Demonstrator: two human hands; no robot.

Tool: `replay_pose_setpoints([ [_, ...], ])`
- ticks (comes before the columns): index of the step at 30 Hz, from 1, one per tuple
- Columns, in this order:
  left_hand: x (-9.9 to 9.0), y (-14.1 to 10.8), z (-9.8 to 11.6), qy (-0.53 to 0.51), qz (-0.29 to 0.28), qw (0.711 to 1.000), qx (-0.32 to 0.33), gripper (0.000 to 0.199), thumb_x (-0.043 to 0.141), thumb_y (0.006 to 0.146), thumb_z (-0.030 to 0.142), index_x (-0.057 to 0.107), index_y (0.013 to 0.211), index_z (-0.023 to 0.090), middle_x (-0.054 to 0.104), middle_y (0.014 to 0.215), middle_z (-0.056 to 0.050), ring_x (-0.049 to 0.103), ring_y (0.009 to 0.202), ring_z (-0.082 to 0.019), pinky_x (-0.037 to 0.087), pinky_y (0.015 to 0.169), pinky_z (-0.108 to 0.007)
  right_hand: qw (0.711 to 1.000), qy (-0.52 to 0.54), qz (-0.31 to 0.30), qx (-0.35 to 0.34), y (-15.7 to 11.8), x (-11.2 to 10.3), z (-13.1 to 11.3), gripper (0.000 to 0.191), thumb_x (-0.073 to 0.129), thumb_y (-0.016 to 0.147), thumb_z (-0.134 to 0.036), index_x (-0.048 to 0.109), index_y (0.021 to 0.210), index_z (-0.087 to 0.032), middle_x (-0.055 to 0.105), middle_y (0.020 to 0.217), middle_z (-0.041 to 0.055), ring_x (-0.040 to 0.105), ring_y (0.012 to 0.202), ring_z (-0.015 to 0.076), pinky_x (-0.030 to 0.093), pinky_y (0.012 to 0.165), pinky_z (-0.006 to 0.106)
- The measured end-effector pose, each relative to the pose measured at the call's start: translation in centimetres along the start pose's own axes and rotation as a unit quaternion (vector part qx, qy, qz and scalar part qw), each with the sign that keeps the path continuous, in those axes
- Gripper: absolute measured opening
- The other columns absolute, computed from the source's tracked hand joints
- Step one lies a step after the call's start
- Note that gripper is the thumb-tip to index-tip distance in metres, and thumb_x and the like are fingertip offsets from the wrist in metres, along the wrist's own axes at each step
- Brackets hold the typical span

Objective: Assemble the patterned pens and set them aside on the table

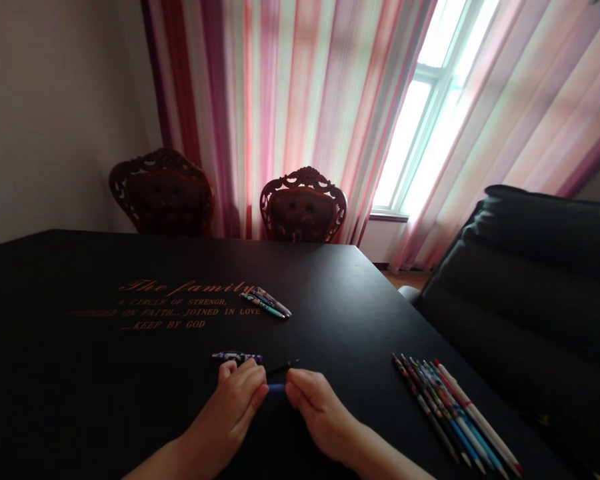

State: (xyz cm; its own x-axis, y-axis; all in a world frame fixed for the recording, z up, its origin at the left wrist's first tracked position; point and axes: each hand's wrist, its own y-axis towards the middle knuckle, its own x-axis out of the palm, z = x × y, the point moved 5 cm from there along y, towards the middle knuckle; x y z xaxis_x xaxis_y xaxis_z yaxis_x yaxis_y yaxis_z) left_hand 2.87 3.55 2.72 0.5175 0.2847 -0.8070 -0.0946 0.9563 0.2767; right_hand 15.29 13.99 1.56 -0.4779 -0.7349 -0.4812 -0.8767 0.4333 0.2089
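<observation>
Between my two hands, low in the middle of the head view, stretches a short blue pen-like piece [277, 387]. My left hand [240, 403] is closed on its left end, and my right hand [317, 407] is closed on its right end. Just beyond my left hand lies a purple patterned pen [237, 357], partly hidden by the fingers. A thin dark rod with a pointed tip [284, 366] rests on the table beyond the blue piece, its left end near my left hand.
On the black table [330, 293], a few pens [267, 303] lie beside the printed lettering. Several pens and refills [453, 413] form a row at the right. Two carved chairs [303, 207] stand behind the table, and a dark armchair [530, 300] is at the right.
</observation>
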Motion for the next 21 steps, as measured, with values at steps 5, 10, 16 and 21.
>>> replay_pose_setpoints([
  [5, -0.1, 0.2, 0.1, 0.007, 0.015, 0.999, -0.038, 0.03, 0.031, 0.102, 0.035, 0.056, 0.092, 0.023, 0.06, 0.091, 0.0, 0.053, 0.088, -0.018, 0.034, 0.087, -0.035, 0.998, 0.014, 0.056, -0.011, 0.2, -0.3, -0.9, 0.035, 0.047, 0.096, -0.045, 0.054, 0.073, -0.019, 0.049, 0.065, -0.0037, 0.045, 0.062, 0.0115, 0.035, 0.061, 0.024],
  [10, -0.6, 0.5, 0.5, 0.047, 0.016, 0.999, -0.015, 0.024, 0.042, 0.099, 0.037, 0.057, 0.087, 0.023, 0.062, 0.086, 0.001, 0.053, 0.085, -0.018, 0.031, 0.084, -0.035, 0.996, 0.023, 0.084, 0.007, 0.4, -0.9, -1.7, 0.011, 0.067, 0.083, -0.029, 0.066, 0.09, -0.02, 0.064, 0.076, -0.0014, 0.055, 0.068, 0.0138, 0.04, 0.064, 0.024],
  [16, -2.7, 0.6, -1.5, 0.149, 0.082, 0.984, -0.056, 0.011, 0.065, 0.087, 0.035, 0.061, 0.092, 0.026, 0.063, 0.095, -0.001, 0.053, 0.094, -0.022, 0.028, 0.083, -0.038, 0.976, 0.094, 0.196, 0.031, 1.2, -7.5, 1.6, 0.026, 0.065, 0.084, -0.043, 0.065, 0.091, -0.018, 0.062, 0.079, 0.0012, 0.054, 0.07, 0.0156, 0.042, 0.064, 0.026],
  [21, -2.1, 0.7, -2.1, 0.159, 0.047, 0.984, -0.061, 0.003, 0.063, 0.087, 0.025, 0.061, 0.084, 0.024, 0.061, 0.093, 0.0, 0.053, 0.093, -0.021, 0.028, 0.083, -0.038, 0.97, 0.14, 0.192, 0.053, 1.8, -10.0, 3.4, 0.036, 0.07, 0.078, -0.051, 0.068, 0.091, -0.017, 0.067, 0.08, 0.0034, 0.059, 0.074, 0.0181, 0.045, 0.067, 0.028],
])
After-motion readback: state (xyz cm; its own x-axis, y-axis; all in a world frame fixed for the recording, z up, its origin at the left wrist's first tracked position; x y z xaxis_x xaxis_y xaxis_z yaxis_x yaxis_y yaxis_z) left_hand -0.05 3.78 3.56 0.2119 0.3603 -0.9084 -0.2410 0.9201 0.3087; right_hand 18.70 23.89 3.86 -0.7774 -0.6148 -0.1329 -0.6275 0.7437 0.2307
